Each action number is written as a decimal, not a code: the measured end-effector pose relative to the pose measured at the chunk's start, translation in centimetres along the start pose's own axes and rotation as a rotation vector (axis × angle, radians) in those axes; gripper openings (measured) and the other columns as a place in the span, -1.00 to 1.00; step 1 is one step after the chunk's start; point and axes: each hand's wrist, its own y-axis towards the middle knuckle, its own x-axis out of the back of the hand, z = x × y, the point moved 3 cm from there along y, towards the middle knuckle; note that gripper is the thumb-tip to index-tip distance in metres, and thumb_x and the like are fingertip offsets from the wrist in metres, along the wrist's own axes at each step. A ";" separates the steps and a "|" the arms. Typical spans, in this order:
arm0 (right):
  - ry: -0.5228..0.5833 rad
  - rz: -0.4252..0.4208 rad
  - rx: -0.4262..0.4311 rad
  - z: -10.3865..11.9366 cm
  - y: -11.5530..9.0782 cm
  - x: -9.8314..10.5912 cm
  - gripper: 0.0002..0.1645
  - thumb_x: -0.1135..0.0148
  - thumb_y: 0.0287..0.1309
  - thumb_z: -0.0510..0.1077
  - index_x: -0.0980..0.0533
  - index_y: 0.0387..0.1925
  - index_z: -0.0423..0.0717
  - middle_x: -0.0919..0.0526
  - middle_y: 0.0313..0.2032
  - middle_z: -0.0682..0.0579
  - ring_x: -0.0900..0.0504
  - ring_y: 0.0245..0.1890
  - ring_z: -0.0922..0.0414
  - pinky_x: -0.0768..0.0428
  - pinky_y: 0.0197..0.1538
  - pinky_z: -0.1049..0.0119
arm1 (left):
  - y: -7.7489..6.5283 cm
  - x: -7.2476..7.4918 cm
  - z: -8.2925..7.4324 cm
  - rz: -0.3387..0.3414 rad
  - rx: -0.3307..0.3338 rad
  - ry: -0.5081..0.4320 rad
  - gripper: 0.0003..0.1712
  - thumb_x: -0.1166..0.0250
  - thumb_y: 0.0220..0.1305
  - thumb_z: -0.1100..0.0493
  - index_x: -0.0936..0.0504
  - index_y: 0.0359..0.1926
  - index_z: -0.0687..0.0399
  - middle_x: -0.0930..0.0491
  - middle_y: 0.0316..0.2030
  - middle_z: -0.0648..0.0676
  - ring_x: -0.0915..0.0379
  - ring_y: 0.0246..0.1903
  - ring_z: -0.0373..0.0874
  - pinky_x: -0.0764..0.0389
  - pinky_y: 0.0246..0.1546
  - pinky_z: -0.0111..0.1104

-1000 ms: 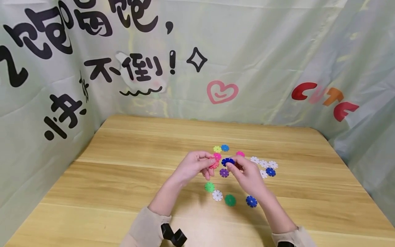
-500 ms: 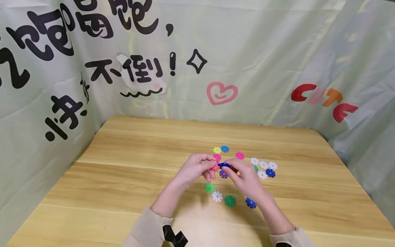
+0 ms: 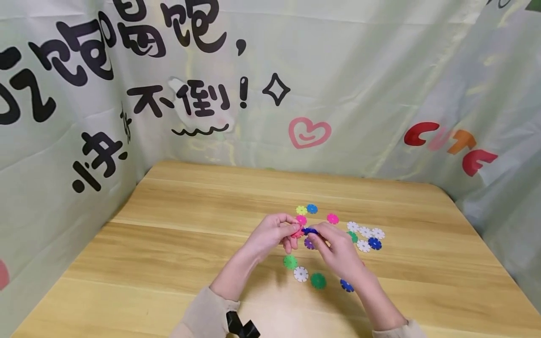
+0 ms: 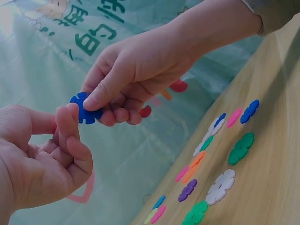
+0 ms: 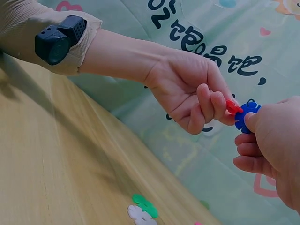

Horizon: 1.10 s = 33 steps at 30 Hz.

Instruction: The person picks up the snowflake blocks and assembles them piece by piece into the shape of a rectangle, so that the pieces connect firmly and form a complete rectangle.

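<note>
Above the table my left hand (image 3: 270, 237) pinches a red notched snowflake disc (image 5: 232, 107) between thumb and fingers, which cover much of it. My right hand (image 3: 341, 251) holds a dark blue snowflake disc (image 5: 245, 118) by its edge with thumb and forefinger. The two discs meet edge to edge, set at an angle to each other, the blue one seen nearly edge-on in the head view. In the left wrist view the blue disc shows its notched rim, while the red one is almost wholly hidden behind the left fingers.
Loose discs lie on the wooden table (image 3: 190, 263). A purple disc (image 3: 309, 244) is under the hands; light green (image 3: 290, 262), white (image 3: 301, 274) and green (image 3: 318, 280) discs lie nearer. Several white discs (image 3: 364, 232) cluster right. A printed curtain (image 3: 253, 141) stands behind.
My right hand has moved left, bringing the blue disc from a small gap up against the red disc. The blue disc has turned more edge-on. My left hand stays nearly in place.
</note>
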 end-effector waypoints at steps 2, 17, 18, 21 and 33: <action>0.000 -0.003 0.001 0.0 -0.1 0.0 -0.79 -0.23 0.03 -0.46 -0.56 -0.32 -0.15 -0.53 -0.46 0.13 -0.40 -0.53 0.33 -0.45 -0.50 0.53 | 0.0 -0.2 0.1 0.001 -0.003 -0.004 -0.87 -0.08 0.31 0.34 -0.44 -0.26 0.42 -0.50 -0.67 0.01 -0.39 -0.72 -0.29 -0.46 -0.64 -0.53; 0.057 0.005 -0.120 -0.1 0.0 0.0 -0.85 -0.21 0.09 -0.43 -0.57 -0.31 -0.19 -0.59 -0.44 0.09 -0.53 -0.50 0.27 -0.57 -0.45 0.46 | 0.3 -0.2 0.3 -0.012 -0.003 -0.041 -0.83 -0.07 0.31 0.34 -0.46 -0.17 0.43 -0.50 -0.66 0.02 -0.39 -0.71 -0.26 -0.46 -0.63 -0.50; 0.070 -0.001 -0.136 -0.2 0.0 0.0 -0.86 -0.20 0.09 -0.42 -0.57 -0.31 -0.20 -0.60 -0.44 0.07 -0.55 -0.50 0.25 -0.58 -0.43 0.45 | 0.3 -0.2 0.4 -0.013 0.001 -0.047 -0.81 -0.07 0.31 0.33 -0.46 -0.16 0.44 -0.51 -0.66 0.03 -0.40 -0.71 -0.26 -0.46 -0.62 -0.49; 0.099 -0.017 -0.161 -0.3 0.0 0.1 -0.90 -0.21 0.10 -0.40 -0.57 -0.32 -0.24 -0.63 -0.44 0.02 -0.59 -0.49 0.21 -0.60 -0.40 0.42 | 0.4 -0.1 0.4 -0.016 0.004 -0.048 -0.80 -0.08 0.32 0.32 -0.46 -0.15 0.43 -0.52 -0.65 0.04 -0.41 -0.71 -0.25 -0.48 -0.61 -0.48; 0.187 -0.048 -0.373 -2.0 -0.4 1.0 -0.92 -0.19 0.13 -0.38 -0.57 -0.30 -0.27 -0.58 -0.47 0.00 -0.55 -0.50 0.17 -0.57 -0.43 0.40 | 0.6 0.9 0.4 -0.073 0.008 -0.047 -0.81 -0.11 0.30 0.28 -0.49 -0.19 0.39 -0.53 -0.60 0.07 -0.43 -0.68 -0.22 -0.54 -0.54 -0.43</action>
